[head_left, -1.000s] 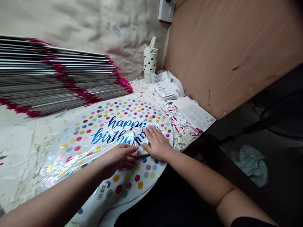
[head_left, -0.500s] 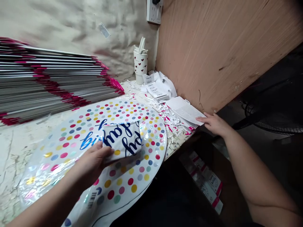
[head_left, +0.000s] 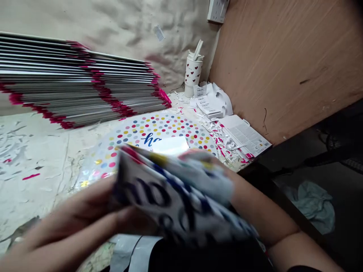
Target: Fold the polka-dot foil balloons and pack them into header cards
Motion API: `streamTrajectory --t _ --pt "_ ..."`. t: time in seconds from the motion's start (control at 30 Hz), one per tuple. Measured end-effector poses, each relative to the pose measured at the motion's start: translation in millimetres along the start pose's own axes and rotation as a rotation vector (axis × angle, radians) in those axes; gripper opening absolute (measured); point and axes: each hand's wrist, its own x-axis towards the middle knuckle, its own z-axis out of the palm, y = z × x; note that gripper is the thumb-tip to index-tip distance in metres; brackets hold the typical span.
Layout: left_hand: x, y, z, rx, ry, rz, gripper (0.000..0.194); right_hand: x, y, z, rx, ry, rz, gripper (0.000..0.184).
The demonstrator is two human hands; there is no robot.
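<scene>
My left hand (head_left: pixel 113 211) grips a folded foil balloon (head_left: pixel 176 211) printed with dark blue lettering and coloured dots. The balloon is tilted close to me and blurred by motion. Behind it, my right hand (head_left: pixel 195 154) shows only in part, most of its fingers covered. A white card (head_left: pixel 171 145) sticks out at that hand's fingertips and appears held by them. Flat on the table, under both hands, lies a large round dotted foil balloon (head_left: pixel 159 122) with blue script, its near part hidden.
Pink-edged flat packets (head_left: pixel 113 88) are piled at the left back. A heart-patterned tumbler (head_left: pixel 193 73) stands by the wall. Barcode label strips (head_left: pixel 211 104), paper scraps (head_left: pixel 224 141) and printed cards (head_left: pixel 244 132) line the right edge beside a wooden panel (head_left: pixel 283 68).
My left hand has raised the folded balloon towards me. My right hand has come away from the cards at the right edge to behind that balloon. The view has turned left.
</scene>
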Motion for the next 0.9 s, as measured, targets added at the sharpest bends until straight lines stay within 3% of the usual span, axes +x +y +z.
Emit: streamTrajectory --t 0.07,0.13,0.2,0.27,0.37,0.4,0.43,0.47,0.53,0.63,0.77,0.83,0.9 --pt "10 10 17.1 -0.033 -0.341 -0.006 0.036 2 2 -17 0.224 -0.025 0.030 0.062" --pt "29 20 35.6 0.023 -0.405 0.044 0.031 0 2 -25 0.442 -0.113 0.048 0.066" --pt "45 22 50.9 0.149 -0.328 0.071 0.029 -2 2 -30 0.499 -0.212 0.071 0.058" --pt "54 16 63.9 0.236 -0.205 0.105 0.033 0 6 -38 0.423 -0.210 0.141 0.045" --pt "53 -4 84.2 0.352 0.110 0.334 0.052 10 19 -58 0.353 -0.019 0.246 0.028" --pt "51 -12 90.6 0.436 0.163 0.437 0.057 15 24 -65 0.403 0.056 0.257 0.024" --pt "48 -21 95.9 0.544 0.150 0.532 0.059 21 29 -72 0.473 0.130 0.258 0.022" --pt "44 -31 99.4 0.656 0.066 0.616 0.060 27 34 -78 0.537 0.198 0.259 0.021" --pt "35 -47 99.1 0.831 -0.186 0.733 0.060 39 40 -84 0.586 0.285 0.267 0.020" --pt "14 -56 81.8 0.941 -0.440 0.788 0.059 54 44 -79 0.547 0.228 0.245 0.021" --pt "-5 -36 59.6 0.930 -0.503 0.785 0.039 71 45 -63 0.196 0.206 0.285 0.011" --pt "5 -22 60.8 0.902 -0.475 0.714 0.028 77 45 -55 0.056 0.229 0.312 0.009" --pt "27 -15 69.4 0.917 -0.356 0.617 0.030 80 44 -50 0.028 0.213 0.308 0.010"
